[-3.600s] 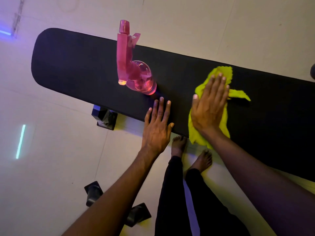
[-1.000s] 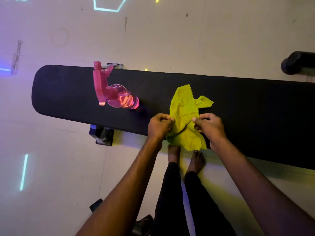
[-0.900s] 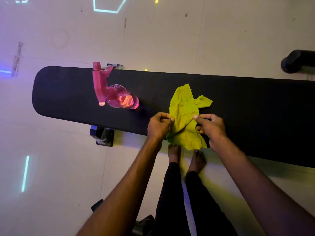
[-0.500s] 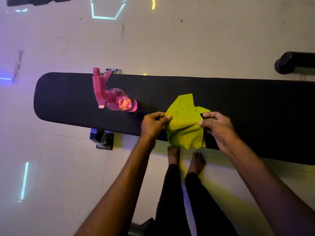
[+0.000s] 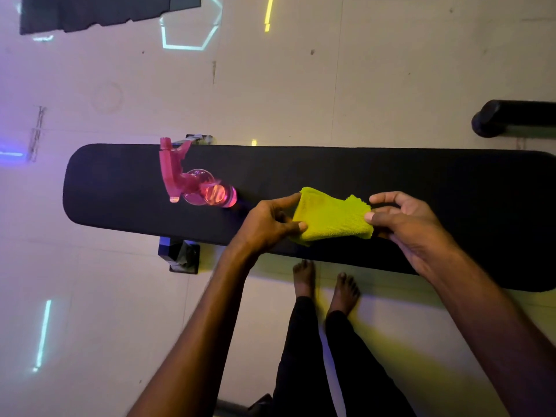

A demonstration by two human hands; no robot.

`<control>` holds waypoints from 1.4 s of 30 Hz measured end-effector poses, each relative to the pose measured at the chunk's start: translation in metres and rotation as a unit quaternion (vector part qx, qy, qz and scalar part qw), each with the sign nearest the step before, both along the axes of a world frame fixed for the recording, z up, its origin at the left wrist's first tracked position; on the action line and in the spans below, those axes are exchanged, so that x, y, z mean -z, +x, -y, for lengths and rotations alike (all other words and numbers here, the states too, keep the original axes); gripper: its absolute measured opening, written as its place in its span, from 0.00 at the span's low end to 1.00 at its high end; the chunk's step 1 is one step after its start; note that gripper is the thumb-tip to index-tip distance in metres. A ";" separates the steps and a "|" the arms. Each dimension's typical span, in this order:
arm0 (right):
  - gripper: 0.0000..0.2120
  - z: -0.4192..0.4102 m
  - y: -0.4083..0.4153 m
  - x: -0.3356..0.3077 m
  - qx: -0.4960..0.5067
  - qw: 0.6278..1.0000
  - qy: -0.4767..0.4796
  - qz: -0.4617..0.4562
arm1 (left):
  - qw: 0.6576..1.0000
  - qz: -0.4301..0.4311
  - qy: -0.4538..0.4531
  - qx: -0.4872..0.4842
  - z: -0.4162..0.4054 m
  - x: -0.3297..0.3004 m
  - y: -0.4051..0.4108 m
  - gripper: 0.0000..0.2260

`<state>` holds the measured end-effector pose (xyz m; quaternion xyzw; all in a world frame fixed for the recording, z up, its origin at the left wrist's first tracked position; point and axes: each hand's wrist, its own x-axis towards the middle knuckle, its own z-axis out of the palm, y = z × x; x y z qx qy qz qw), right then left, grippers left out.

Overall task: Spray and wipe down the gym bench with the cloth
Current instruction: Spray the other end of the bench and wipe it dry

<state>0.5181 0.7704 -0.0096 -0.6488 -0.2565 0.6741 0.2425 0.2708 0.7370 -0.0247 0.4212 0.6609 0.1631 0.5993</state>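
A long black padded gym bench [image 5: 421, 191] runs across the view. A yellow-green cloth [image 5: 332, 218], folded into a small pad, is held just above the bench's near half. My left hand [image 5: 270, 224] pinches its left edge between thumb and fingers. My right hand [image 5: 403, 218] pinches the right edge with thumb and forefinger, other fingers spread. A pink spray bottle [image 5: 192, 183] stands on the bench to the left of my left hand, apart from it.
My bare feet [image 5: 325, 281] stand on the pale tiled floor at the bench's near edge. A black bench foot [image 5: 182, 255] sticks out below the left part. A black padded roller [image 5: 511, 118] lies at the far right. Dark mats [image 5: 99, 10] lie at the top left.
The cloth, spread loosely on the bench a second ago, has been folded into a compact pad between both hands. The bottle has not moved.
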 end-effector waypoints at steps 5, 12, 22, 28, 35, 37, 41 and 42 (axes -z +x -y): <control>0.16 -0.002 0.005 -0.006 -0.012 0.999 0.047 0.021 | 0.993 -0.018 -0.028 -0.109 -0.006 -0.011 0.000 0.41; 0.20 -0.005 0.004 -0.011 -0.025 0.988 0.109 0.106 | 0.990 -0.002 -0.049 -0.130 -0.010 -0.032 -0.002 0.26; 0.21 -0.016 -0.010 -0.011 -0.340 0.859 0.250 0.291 | 0.976 -0.153 0.158 -0.010 -0.016 -0.046 0.004 0.10; 0.07 -0.034 -0.008 -0.003 -0.387 0.837 0.275 0.270 | 0.984 -0.089 0.148 -0.050 -0.016 -0.049 -0.015 0.05; 0.22 -0.049 -0.017 0.017 -0.076 0.974 -0.029 -0.209 | 0.969 0.044 0.094 -0.223 -0.044 -0.012 -0.011 0.05; 0.26 -0.049 -0.027 0.025 -0.060 0.978 -0.072 -0.185 | 0.968 0.033 0.064 -0.239 -0.047 0.008 -0.006 0.08; 0.14 -0.050 -0.040 0.040 -0.063 0.987 -0.106 -0.102 | 0.967 0.000 0.011 -0.253 -0.031 0.033 -0.007 0.13; 0.12 -0.049 -0.044 0.043 -0.067 0.988 -0.106 -0.085 | 0.964 -0.004 0.003 -0.265 -0.022 0.034 -0.009 0.13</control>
